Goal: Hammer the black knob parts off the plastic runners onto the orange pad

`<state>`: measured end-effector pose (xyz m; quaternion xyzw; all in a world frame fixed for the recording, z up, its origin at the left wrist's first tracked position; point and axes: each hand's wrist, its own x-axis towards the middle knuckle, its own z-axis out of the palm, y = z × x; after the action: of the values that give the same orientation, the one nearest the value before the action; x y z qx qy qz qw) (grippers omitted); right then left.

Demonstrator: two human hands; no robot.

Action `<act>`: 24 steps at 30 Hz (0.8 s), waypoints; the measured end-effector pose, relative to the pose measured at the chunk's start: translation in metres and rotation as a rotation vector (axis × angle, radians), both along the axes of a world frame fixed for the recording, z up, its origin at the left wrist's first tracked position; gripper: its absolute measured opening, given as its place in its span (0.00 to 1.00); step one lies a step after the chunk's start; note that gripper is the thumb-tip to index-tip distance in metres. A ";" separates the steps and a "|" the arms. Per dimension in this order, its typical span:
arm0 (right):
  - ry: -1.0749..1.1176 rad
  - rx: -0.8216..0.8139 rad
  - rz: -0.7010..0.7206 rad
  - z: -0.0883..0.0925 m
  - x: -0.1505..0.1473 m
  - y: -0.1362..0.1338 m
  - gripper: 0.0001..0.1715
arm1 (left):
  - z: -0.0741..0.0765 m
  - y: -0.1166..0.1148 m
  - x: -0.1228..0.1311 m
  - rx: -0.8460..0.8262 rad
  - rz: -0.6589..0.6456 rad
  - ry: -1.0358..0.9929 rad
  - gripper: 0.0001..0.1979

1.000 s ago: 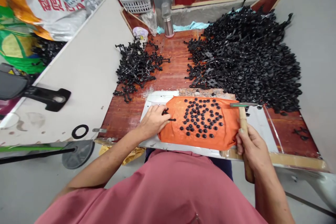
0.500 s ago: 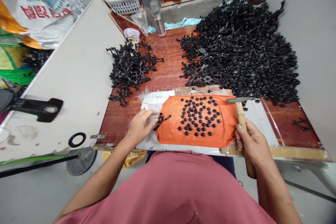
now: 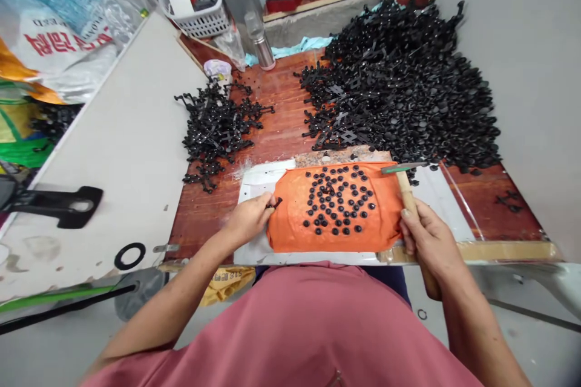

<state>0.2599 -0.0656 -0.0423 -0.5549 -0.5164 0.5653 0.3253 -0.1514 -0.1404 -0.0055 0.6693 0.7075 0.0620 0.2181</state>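
Observation:
My left hand (image 3: 252,213) is closed at the left edge of an orange cloth-covered pad (image 3: 290,224), its fingertips pinching a small black plastic piece (image 3: 278,202). Most of that piece is hidden by the fingers. Round black buttons (image 3: 346,231) lie scattered over the middle of the pad. At the pad's right side, my right hand (image 3: 429,234) grips the wooden handle of a hammer (image 3: 407,193). The hammer's slim head, partly green, points sideways above the pad's upper right corner.
A large heap of black plastic pieces (image 3: 399,84) covers the back right of the reddish wooden table (image 3: 284,97). A smaller pile (image 3: 213,121) sits at the left. Behind are a bottle (image 3: 261,45) and a white basket (image 3: 204,23). Grey boards flank both sides.
My left fingers have closed around the black piece, which lay spread across the pad's left edge before. The right hand still holds the hammer in much the same place. The view has shifted slightly.

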 end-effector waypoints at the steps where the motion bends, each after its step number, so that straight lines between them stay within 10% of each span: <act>1: -0.002 -0.003 -0.003 0.000 0.000 0.000 0.25 | -0.001 0.001 -0.001 0.027 0.068 -0.070 0.07; 7: -0.013 -0.034 -0.005 -0.001 0.001 0.001 0.26 | 0.014 0.022 0.008 0.084 0.474 -0.854 0.14; 14: -0.005 -0.041 -0.016 -0.004 0.003 0.000 0.26 | 0.012 0.069 0.029 -0.197 0.428 -1.190 0.25; 18: -0.007 -0.041 -0.020 -0.003 0.002 -0.001 0.27 | 0.005 0.079 0.026 -0.119 0.287 -0.945 0.17; 24: 0.002 -0.044 -0.020 -0.003 0.002 -0.001 0.27 | 0.008 0.081 0.024 0.241 -0.044 0.014 0.08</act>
<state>0.2624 -0.0662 -0.0455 -0.5664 -0.4980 0.5739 0.3191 -0.1279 -0.0599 0.0026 0.7065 0.6816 0.1371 0.1323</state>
